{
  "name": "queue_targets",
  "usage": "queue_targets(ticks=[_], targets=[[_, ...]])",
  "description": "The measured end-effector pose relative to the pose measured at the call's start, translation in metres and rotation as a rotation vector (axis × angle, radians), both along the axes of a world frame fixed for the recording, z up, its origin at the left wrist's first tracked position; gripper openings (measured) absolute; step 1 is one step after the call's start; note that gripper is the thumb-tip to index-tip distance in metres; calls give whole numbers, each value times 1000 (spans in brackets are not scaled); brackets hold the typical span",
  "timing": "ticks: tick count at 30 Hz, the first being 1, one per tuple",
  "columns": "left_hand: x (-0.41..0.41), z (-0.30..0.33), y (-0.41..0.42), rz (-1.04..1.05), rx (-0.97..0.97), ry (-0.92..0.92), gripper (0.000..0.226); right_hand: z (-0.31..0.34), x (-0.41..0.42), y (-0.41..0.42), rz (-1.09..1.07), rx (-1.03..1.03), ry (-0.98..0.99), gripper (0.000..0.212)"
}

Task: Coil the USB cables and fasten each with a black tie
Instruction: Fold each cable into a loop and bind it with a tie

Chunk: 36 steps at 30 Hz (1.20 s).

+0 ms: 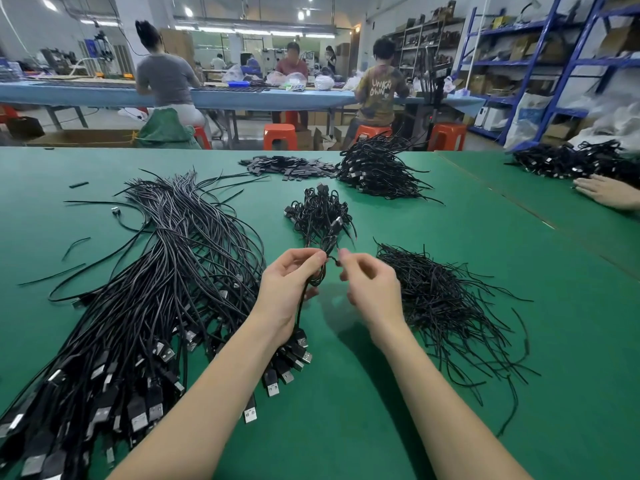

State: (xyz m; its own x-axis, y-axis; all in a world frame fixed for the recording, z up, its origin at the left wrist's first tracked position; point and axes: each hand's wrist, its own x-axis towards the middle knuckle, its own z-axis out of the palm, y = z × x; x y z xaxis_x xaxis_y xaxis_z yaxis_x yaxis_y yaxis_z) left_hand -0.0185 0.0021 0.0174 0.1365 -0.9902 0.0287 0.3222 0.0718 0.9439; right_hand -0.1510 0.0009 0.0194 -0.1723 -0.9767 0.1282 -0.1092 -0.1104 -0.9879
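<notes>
The person works at a green table (346, 427); the left hand (289, 292) grips a coiled cable (320, 271) above the cloth, fingers curled round the loops, and the cable's plug (302, 337) hangs down by the wrist; the right hand (372, 289) sits just beside it, thumb and forefinger pinching the end of a thin black tie (335, 259) at the top of the coil.

Just beyond the coil lies a small heap of finished coils (317, 213); to the left of the coil spreads a large bundle of loose cables (156, 289), their plugs pointing toward the near edge of the table; to the right of the coil lies a pile of black ties (446, 306); farther back from the coil sit a bigger heap of cables (377, 171) and a flat scatter of small dark pieces (287, 166).

No box or tray holds any of these; all lie straight on the cloth; another person's hand (606, 192) rests on the far right of the table.
</notes>
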Motion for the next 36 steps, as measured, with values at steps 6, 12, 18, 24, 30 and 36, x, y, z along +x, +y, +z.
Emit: queue_targets(ticks=[6, 12, 18, 24, 30, 36], targets=[[3, -1, -1, 12, 44, 40, 4, -13, -10, 1, -71, -508, 525, 14], [4, -5, -3, 22, 55, 5, 3, -15, -6, -3, -102, -484, 375, 4], [3, -4, -7, 29, 41, -7, 7, -11, 6, -11, 22, -28, -181, 9], [11, 5, -44, 169, 112, 96, 9, -22, 15, -12, 66, -11, -79, 19], [10, 29, -117, 183, 1, -168, 29, -26, 14, -13, 60, -26, -9, 28], [-8, 43, -165, 150, -70, -827, 46, -24, 14, -11, 88, -22, -3, 33]])
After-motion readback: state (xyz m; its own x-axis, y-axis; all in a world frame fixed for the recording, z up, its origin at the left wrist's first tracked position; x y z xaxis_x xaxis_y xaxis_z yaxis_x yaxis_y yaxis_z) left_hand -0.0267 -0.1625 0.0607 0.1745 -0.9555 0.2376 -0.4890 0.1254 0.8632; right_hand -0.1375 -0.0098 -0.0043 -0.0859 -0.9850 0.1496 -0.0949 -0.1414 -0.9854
